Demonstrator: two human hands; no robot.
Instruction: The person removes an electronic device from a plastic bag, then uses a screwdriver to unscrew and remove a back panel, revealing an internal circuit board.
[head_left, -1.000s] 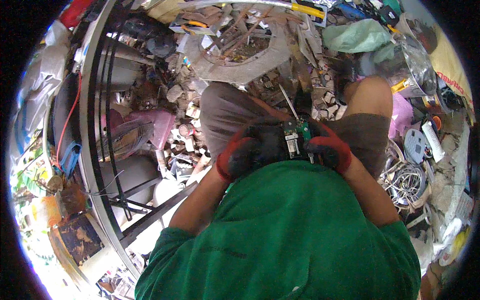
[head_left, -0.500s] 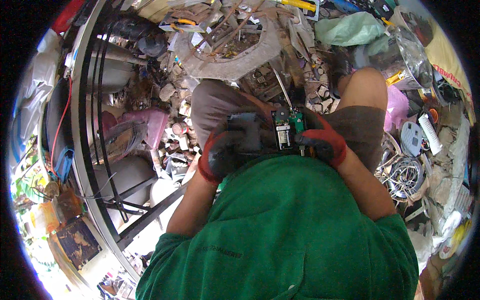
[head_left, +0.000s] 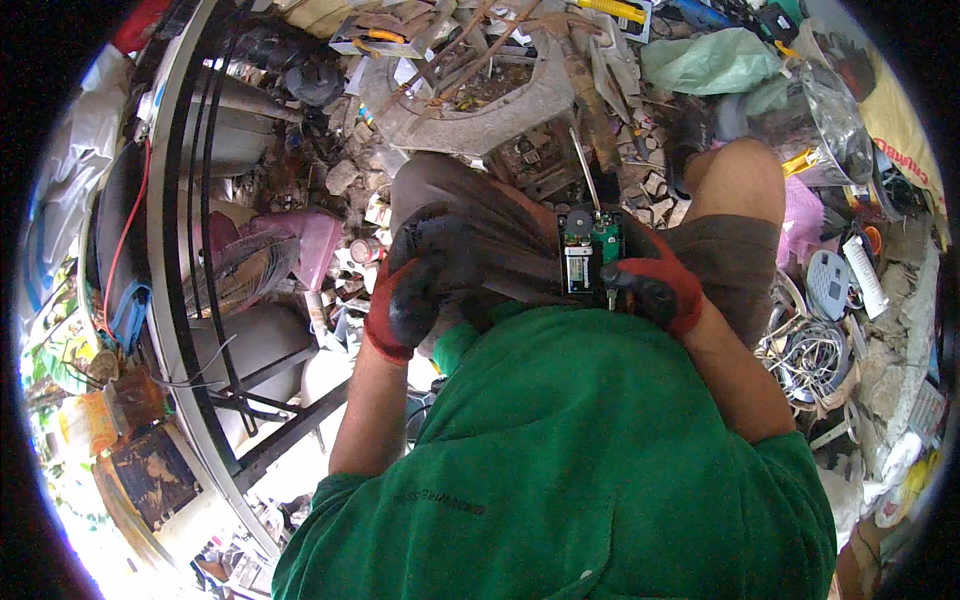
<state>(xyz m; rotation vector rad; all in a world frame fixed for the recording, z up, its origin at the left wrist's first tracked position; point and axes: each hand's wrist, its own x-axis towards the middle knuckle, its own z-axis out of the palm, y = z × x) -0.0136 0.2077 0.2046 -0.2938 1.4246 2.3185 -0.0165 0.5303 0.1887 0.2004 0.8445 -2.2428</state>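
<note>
My right hand (head_left: 648,285), in a black and red work glove, is closed round a small electronic device with its green circuit board (head_left: 607,245) bared. A round dark part and a pale labelled block show on the device's left side. From its far end a thin metal rod (head_left: 582,165) points away; whether the same hand grips it is hidden. Left of the device, over my left thigh, my left hand (head_left: 408,295) wears a matching glove. Its fingers look curled, and a dark shape by them merges with the black glove, so I cannot make out what it is.
A metal frame (head_left: 165,250) runs along my left side. Ahead lies a grey stone-like ring (head_left: 450,130) among rubble. To the right are coiled cables (head_left: 805,355), a pale handset (head_left: 828,285) and a clear plastic container (head_left: 835,120).
My left hand has moved left, away from the device. The flat black piece it held beside the device no longer shows clearly. My right hand still holds the device, slightly farther right.
</note>
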